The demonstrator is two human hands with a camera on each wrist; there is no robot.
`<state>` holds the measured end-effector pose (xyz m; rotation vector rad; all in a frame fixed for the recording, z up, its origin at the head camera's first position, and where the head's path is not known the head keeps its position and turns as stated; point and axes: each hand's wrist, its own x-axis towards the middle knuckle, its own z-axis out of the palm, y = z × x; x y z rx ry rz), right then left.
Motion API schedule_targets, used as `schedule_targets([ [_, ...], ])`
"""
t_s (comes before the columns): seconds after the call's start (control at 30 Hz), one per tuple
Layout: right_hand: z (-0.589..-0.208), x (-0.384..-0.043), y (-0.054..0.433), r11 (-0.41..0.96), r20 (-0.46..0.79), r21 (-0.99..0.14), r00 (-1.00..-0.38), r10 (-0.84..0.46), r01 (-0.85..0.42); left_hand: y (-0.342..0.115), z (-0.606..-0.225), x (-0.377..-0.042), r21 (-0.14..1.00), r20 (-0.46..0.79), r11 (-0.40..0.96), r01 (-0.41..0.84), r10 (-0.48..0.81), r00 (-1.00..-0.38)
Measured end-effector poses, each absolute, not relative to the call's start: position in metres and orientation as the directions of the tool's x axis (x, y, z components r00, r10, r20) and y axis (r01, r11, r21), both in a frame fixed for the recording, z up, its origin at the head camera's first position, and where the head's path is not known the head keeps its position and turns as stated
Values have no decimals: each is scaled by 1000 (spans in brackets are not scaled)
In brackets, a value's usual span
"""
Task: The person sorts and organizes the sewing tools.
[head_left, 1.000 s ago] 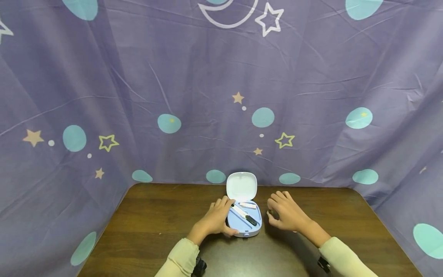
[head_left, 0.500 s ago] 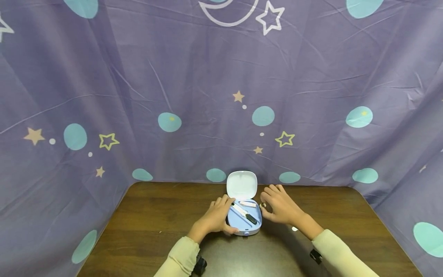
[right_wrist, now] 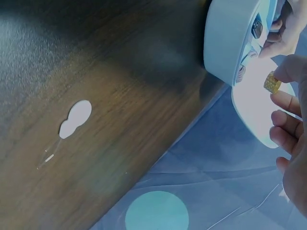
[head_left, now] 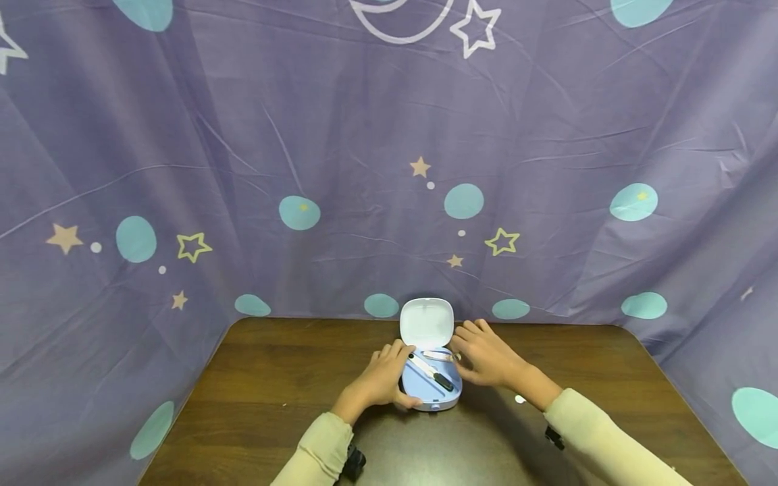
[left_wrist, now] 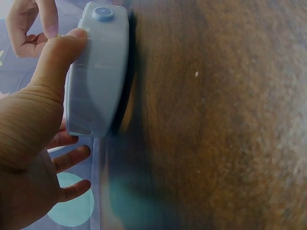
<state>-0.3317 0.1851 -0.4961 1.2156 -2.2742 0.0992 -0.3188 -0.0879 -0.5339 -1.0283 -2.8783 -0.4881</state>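
Note:
A small light-blue case [head_left: 415,386] sits on the table, its white lid [head_left: 427,324] raised at the back. My left hand [head_left: 379,378] grips the case's left side, thumb at the front near the round latch [left_wrist: 103,13] and fingers toward the back. Inside lie a slim white tool with a dark end [head_left: 443,382], set diagonally, and a short white piece [head_left: 435,355] along the back. At the case's back right corner, my right hand [head_left: 486,358] pinches a small gold, glittery ring-like piece [right_wrist: 272,82] between thumb and index finger, its other fingers loosely bent.
On the brown table [head_left: 267,385], a white gourd-shaped tag [right_wrist: 79,112] with a thin string lies right of the case, near my right forearm. A purple curtain [head_left: 365,135] with stars and dots hangs behind the table's far edge.
My right hand has moved left, bringing the gold piece to the case's back right corner. The white tag shows from under that arm. My left hand keeps its grip on the case.

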Motion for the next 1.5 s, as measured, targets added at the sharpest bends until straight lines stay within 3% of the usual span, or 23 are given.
schedule_targets([
  [0.53,-500,-328,179,567,380,231,-463,-801,-791,-88,-537,-320,268,159,728,631,612,-774],
  [1.27,-509,-326,180,563,366,246,-462,-808,-789,-88,-539,-317,273,154,731,625,608,-778],
  [1.5,-507,-327,179,547,385,258,-435,-814,-796,-88,-534,-315,281,150,734,618,602,-784],
])
